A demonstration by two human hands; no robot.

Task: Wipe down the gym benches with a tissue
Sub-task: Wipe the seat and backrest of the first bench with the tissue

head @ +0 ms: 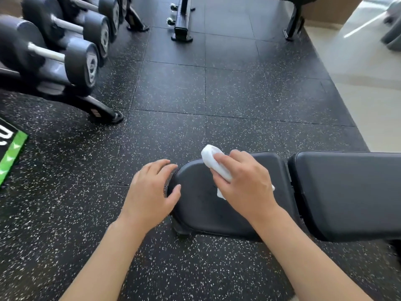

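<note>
The bench (271, 192) lies across the near right of the scene on a black speckled floor (195, 94). It has two black pads: a seat pad (195, 205) with a rounded left end, and a back pad (347, 192) to its right, separated by a narrow gap.

Right hand (245, 183): positioned over the far half of the seat pad, fingers curled over a folded white tissue (213, 162). The tissue is held against the pad surface. One end projects past the fingertips toward the far edge of the pad; a small corner shows under the palm on the near side.

Left hand (149, 190): placed at the rounded left end of the seat pad. Fingers are relaxed and slightly spread, holding nothing. The fingertips and thumb touch the pad's edge.

Far left: a rack (93, 107) carrying a row of dumbbells (65, 57), its foot resting on the floor. At the left edge, a green and black mat (10, 148) lies on the floor. At the far centre, black equipment legs (182, 25) stand on the floor. To the far right, the floor changes to pale tile (364, 83).
</note>
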